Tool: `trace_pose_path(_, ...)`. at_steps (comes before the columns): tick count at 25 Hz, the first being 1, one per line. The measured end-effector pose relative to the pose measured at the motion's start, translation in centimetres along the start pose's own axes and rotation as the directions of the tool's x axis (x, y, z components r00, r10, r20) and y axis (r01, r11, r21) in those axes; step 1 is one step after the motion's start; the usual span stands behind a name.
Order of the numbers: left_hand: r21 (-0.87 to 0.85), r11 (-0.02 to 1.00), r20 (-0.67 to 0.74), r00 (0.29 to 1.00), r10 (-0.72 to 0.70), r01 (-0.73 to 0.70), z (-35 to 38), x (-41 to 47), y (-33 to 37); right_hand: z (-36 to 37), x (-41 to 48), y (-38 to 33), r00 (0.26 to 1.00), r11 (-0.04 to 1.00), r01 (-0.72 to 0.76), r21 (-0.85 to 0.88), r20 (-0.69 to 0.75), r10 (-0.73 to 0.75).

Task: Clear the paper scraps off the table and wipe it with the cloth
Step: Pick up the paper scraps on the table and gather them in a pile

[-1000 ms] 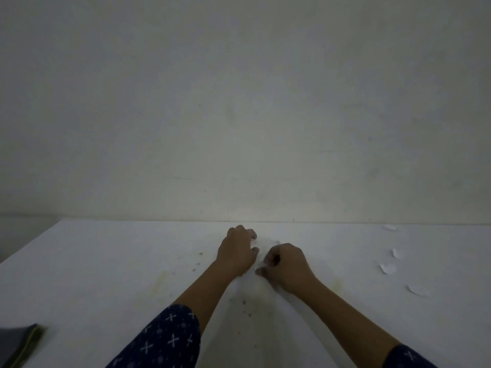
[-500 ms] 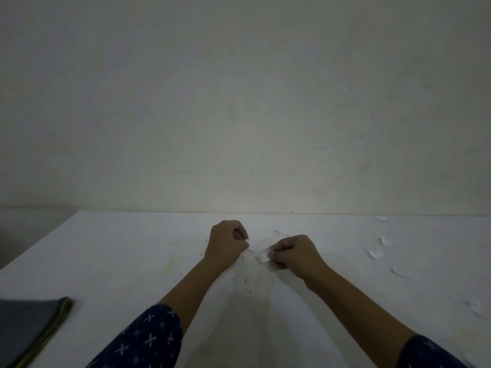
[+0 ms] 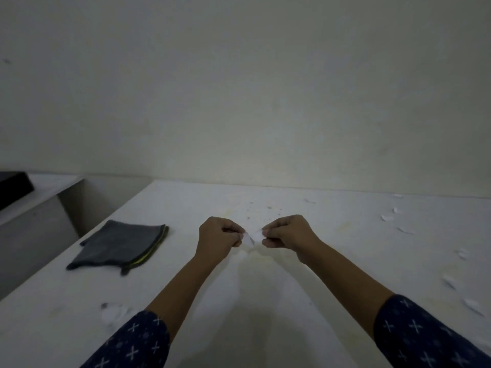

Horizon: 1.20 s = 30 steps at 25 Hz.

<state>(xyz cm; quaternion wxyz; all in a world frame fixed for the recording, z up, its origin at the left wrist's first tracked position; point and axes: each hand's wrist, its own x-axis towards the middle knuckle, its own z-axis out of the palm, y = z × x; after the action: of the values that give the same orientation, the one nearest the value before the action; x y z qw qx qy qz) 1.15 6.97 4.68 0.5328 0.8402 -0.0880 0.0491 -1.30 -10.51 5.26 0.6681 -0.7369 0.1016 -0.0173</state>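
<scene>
In the head view, a white table [image 3: 265, 301] is seen from above, set against a plain pale wall [image 3: 239, 88]. Both forearms are stretched forward over the middle of the table, each in a dark blue sleeve [image 3: 132, 341] printed with small white crosses.

The left hand [image 3: 218, 239] is curled into a loose fist, and a small white paper scrap [image 3: 252, 237] is pinched at its fingertips. The right hand [image 3: 288, 236] is curled in the same way, and the other end of the paper scrap is pinched between its thumb and fingers. The paper scrap is held just above the tabletop, between the two hands. Whether it is one piece or two cannot be told.

More loose scraps [image 3: 386, 217] are scattered over the right side of the table, from the far edge down towards the near right corner. A further small heap of white bits [image 3: 114, 313] is seen near the left sleeve.

The cloth [image 3: 119, 247], dark grey with a yellow-green edge, is laid folded flat on the left part of the table, well apart from both hands. Dark specks [image 3: 261, 211] and a faint yellowish stain [image 3: 261, 258] are seen on the surface around the hands.

At the far left, a black box [image 3: 13, 188] is partly shown on a separate ledge [image 3: 53, 181].
</scene>
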Motion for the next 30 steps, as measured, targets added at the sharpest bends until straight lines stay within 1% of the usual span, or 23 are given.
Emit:
trace_pose_path(3,0.041,0.999,-0.091,0.996,0.009,-0.006,-4.0,-4.2,-1.3,3.9,-3.2,0.8,0.996,1.000,-0.014,0.000,0.083,0.014)
trace_pose_path(6,0.073,0.997,-0.147,0.989,0.012,-0.001,-8.0,-7.8,-3.1,7.8,-5.8,1.4,0.988,1.000,-0.022,0.004,0.151,0.021)
trace_pose_path(11,0.079,0.994,-0.284,0.957,-0.051,0.076,-13.9,-10.8,-5.7,13.6,-8.4,1.8,0.975,0.997,-0.019,0.071,0.221,0.003)
trace_pose_path(13,0.078,0.992,-0.313,0.947,-0.072,0.101,-15.3,-11.1,-6.4,15.6,-9.0,2.2,0.969,0.998,-0.019,0.054,0.247,0.005)
trace_pose_path(15,0.119,0.987,-0.309,0.949,-0.065,0.107,-15.8,-11.6,-6.9,17.1,-9.6,2.6,0.970,0.999,0.028,-0.018,0.243,-0.023)
trace_pose_path(18,0.334,0.934,-0.298,0.954,-0.018,0.122,-15.1,-11.8,-7.7,18.1,-10.0,3.0,0.973,0.977,0.133,-0.169,0.210,-0.096)
trace_pose_path(20,0.419,0.901,-0.277,0.961,0.008,0.113,-14.2,-11.7,-8.1,17.8,-10.1,3.2,0.973,0.961,0.175,-0.213,0.186,-0.136)
trace_pose_path(23,0.549,0.836,-0.182,0.972,0.149,-0.025,-12.2,-11.4,-7.4,15.8,-10.2,2.9,0.967,0.929,0.242,-0.280,0.153,-0.206)
trace_pose_path(24,0.574,0.815,-0.137,0.973,0.186,-0.075,-11.1,-11.4,-6.8,14.7,-10.4,2.8,0.959,0.898,0.281,-0.339,0.145,-0.245)
trace_pose_path(25,0.587,0.802,-0.086,0.976,0.201,-0.113,-9.7,-11.5,-6.0,13.1,-10.6,2.8,0.946,0.843,0.323,-0.429,0.141,-0.291)
trace_pose_path(26,0.598,0.788,-0.027,0.978,0.207,-0.150,-8.1,-11.5,-5.2,11.3,-10.9,2.9,0.933,0.768,0.357,-0.532,0.158,-0.324)
trace_pose_path(28,0.616,0.750,0.120,0.970,0.213,-0.241,-4.6,-11.6,-3.6,7.2,-12.1,3.9,0.917,0.572,0.382,-0.726,0.221,-0.332)
trace_pose_path(29,0.612,0.732,0.199,0.954,0.223,-0.299,-2.7,-11.7,-2.8,4.9,-12.8,4.6,0.919,0.460,0.370,-0.807,0.246,-0.307)
trace_pose_path(30,0.594,0.721,0.275,0.932,0.236,-0.358,-0.7,-11.9,-1.7,2.4,-13.6,5.3,0.931,0.370,0.335,-0.867,0.242,-0.275)
